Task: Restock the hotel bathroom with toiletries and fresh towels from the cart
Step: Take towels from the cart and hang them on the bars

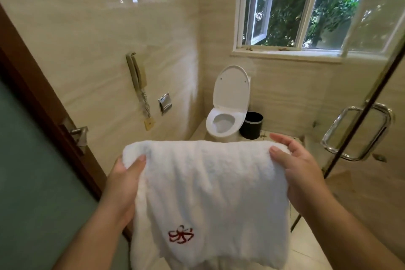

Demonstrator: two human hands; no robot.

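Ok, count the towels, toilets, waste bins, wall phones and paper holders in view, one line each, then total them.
Towel: 1
Toilet: 1
Waste bin: 1
Wall phone: 1
Paper holder: 1
Total: 5

Tiled bathroom corner.
Lid-up toilet with black bin just beside it; phone and paper holder on left wall; window ajar.

white towel, red embroidered emblem; white toilet; black bin; cream tiles; brown door frame.
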